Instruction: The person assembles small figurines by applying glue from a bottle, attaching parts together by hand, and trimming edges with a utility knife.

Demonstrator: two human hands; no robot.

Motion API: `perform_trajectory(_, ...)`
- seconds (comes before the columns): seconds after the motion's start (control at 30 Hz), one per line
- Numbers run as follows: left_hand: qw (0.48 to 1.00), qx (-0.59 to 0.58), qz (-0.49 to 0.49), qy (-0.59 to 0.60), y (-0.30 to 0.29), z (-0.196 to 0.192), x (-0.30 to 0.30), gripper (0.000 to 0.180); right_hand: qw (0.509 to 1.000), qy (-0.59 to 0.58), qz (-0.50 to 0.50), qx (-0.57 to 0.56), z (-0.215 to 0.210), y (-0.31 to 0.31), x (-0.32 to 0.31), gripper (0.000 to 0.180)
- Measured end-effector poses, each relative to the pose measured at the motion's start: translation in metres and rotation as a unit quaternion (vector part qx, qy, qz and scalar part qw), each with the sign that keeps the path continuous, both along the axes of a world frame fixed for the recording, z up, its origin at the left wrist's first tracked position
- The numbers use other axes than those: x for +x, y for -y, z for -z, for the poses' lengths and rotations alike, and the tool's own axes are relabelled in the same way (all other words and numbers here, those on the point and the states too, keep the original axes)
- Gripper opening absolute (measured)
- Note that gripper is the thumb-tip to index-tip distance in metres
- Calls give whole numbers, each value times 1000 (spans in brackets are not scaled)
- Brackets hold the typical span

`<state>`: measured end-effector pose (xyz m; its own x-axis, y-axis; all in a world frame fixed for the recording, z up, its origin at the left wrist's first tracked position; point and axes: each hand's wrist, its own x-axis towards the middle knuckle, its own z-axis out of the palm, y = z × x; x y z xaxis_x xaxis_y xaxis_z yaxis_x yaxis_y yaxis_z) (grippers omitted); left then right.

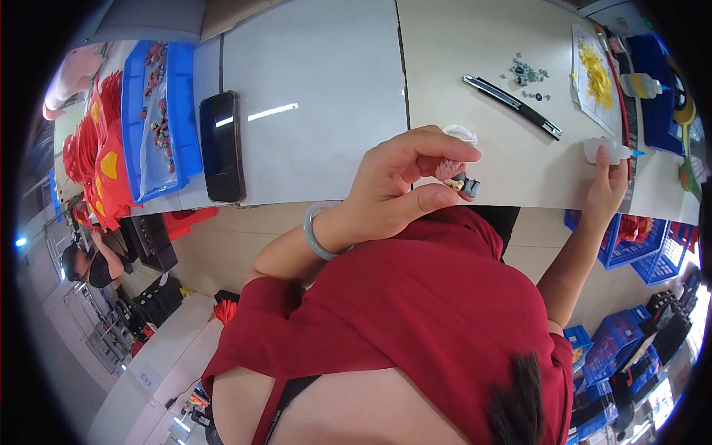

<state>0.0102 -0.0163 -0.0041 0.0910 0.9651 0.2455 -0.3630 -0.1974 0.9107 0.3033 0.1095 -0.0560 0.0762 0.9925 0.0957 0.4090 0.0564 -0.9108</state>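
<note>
My left hand [404,182] is raised over the near edge of the table, its thumb and fingers closed round a small figurine [463,184] with pink, grey and cream parts. Part of the figurine is hidden by the fingers. Out to the right, my right hand [607,182] grips a small white squeeze bottle [598,150] with a blue tip, which lies sideways at the table's edge. Behind my left fingertips is a white coiled item [461,134]. Farther back lie a black utility knife [512,107] and a scatter of tiny grey pieces [528,73].
A black phone [222,147] lies left of the white table surface [311,67], beside a blue tray [184,126] of small parts. Yellow bits [595,76] rest on a paper sheet at right, near another squeeze bottle [639,86]. Blue crates [630,241] stand below the right edge.
</note>
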Motion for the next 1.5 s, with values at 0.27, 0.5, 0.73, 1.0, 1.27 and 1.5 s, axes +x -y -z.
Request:
perform_trajectory(0.27, 1000, -16, -5, -10, 4, 4, -1, 32, 997, -71, -14, -35, -22, 15, -18, 33)
perform_trajectory(0.5, 999, -4, -9, -42, 0, 1, 2, 24, 993, -107, -39, -39, -29, 24, -19, 30)
perform_trajectory(0.73, 993, -2, -35, -111, 2, 3, -4, 28, 992, -96, -81, -35, -30, 29, -32, 30)
perform_trajectory(1.0, 997, -5, -58, -44, 2, 2, 1, 17, 983, -122, -121, -63, -38, 42, -40, 31)
perform_trajectory(1.27, 997, 71, 16, -37, -1, 2, 1, 23, 928, -199, -307, -71, -67, 65, -71, 33)
perform_trajectory(1.5, 995, 25, 59, 72, 2, 3, 2, 21, 948, -37, -315, 38, -77, 69, -87, 34)
